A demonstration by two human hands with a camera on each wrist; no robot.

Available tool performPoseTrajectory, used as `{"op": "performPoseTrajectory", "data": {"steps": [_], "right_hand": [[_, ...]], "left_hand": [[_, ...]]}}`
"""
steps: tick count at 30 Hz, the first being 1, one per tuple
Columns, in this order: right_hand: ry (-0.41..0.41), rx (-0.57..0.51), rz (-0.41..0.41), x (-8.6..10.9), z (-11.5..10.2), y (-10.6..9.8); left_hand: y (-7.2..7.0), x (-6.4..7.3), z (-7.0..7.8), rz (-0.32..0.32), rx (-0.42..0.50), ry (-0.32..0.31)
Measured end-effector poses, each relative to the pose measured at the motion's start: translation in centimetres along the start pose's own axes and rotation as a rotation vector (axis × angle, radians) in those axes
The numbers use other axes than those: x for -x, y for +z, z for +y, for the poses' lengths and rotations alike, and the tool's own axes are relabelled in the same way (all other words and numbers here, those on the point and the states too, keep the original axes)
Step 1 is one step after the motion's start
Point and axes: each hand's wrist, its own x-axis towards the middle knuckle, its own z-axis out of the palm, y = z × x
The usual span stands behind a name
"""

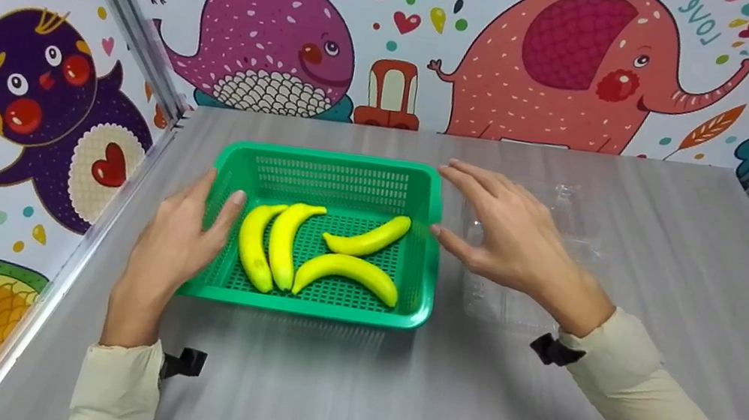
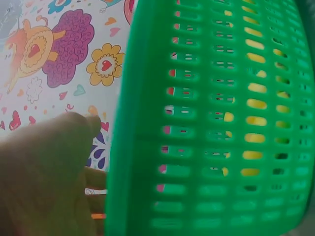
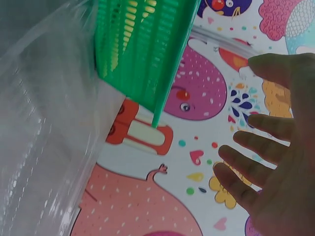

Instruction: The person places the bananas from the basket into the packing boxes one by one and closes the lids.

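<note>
A green plastic basket [image 1: 305, 307] with slotted walls stands on the table, several yellow bananas [image 1: 349, 278] lying on its mesh floor. My left hand [image 1: 174, 245] is at the basket's left rim, thumb extended over the inside and fingers along the outer side. In the left wrist view the thumb stands apart from the rim, and the fingers are partly hidden behind the basket. My right hand [image 1: 511, 237] hovers by the right rim, its fingers spread and extended. Nothing is in its grasp; the right wrist view shows a gap between these fingers and the basket.
Right of the basket, partly under my right hand and forearm, sits a clear plastic container [image 1: 492, 302]. Cartoon-printed panels [image 1: 407, 18] border the grey table [image 1: 342, 402] at the back and left. A metal corner post [image 1: 139, 26] rises at the back left.
</note>
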Motion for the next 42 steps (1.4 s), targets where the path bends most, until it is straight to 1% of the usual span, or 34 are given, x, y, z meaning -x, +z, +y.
{"op": "performPoseTrajectory", "data": {"steps": [2, 5, 11, 13, 17, 22, 24, 27, 32, 36, 39, 42], "right_hand": [[-0.014, -0.009, -0.009, -0.3, -0.5, 0.3], [-0.042, -0.025, -0.028, -0.7, -1.2, 0.6], [-0.059, -0.027, -0.097, -1.4, -1.9, 1.0], [-0.061, -0.034, -0.119, -1.8, -2.2, 1.1], [-0.059, -0.065, -0.172, -2.5, -2.9, 1.5], [-0.105, -0.104, -0.227, -3.2, -3.8, 2.1], [-0.131, -0.110, -0.247, -3.5, -4.1, 2.5], [-0.153, -0.107, -0.285, -3.8, -4.5, 3.0], [-0.168, -0.115, -0.358, -4.4, -5.0, 3.6], [-0.186, -0.141, -0.422, -5.2, -5.5, 4.5], [-0.189, -0.150, -0.461, -5.5, -5.8, 5.2], [-0.181, -0.155, -0.487, -5.6, -5.8, 5.8]], "left_hand": [[0.2, 0.0, -0.4, -0.004, 0.006, -0.004], [0.3, -0.2, -0.9, 0.013, 0.011, 0.003], [0.0, -1.0, -1.5, 0.042, 0.011, 0.014], [-0.1, -1.3, -1.6, 0.047, 0.009, 0.005], [-0.2, -1.6, -1.9, 0.050, 0.007, -0.033], [-0.3, -1.8, -2.2, 0.059, -0.004, -0.062], [-0.5, -1.8, -2.2, 0.050, -0.004, -0.069], [-0.7, -2.0, -2.1, 0.017, 0.001, -0.085], [-1.1, -2.6, -1.9, -0.048, -0.006, -0.094], [-1.5, -2.8, -2.0, -0.088, -0.030, -0.120], [-1.6, -2.9, -1.9, -0.104, -0.042, -0.143], [-1.5, -3.1, -1.8, -0.110, -0.045, -0.144]]}}
